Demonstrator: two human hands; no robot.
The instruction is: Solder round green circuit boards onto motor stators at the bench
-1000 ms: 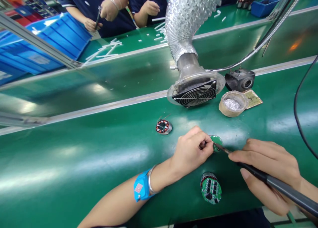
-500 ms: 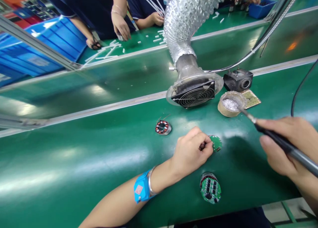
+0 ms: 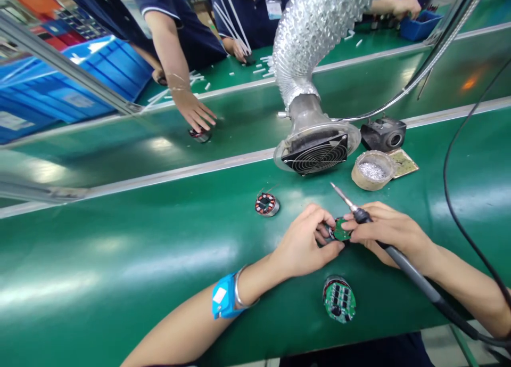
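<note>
Where left grip (image 3: pixel 303 243) meets right grip (image 3: pixel 399 234): the green board (image 3: pixel 342 230), between them.
Left grip: curled around the motor (image 3: pixel 330 238) beside the board.
Right grip: clasping the iron (image 3: pixel 407 268), fingertips at the board's edge.
Iron axis: slanting past both grips, tip off the board.

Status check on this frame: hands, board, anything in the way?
Left hand at green circuit board, grip unclear. Right hand holding soldering iron, fingertips at board, iron tip clear of it. No obstruction visible; extractor fan set back.
</note>
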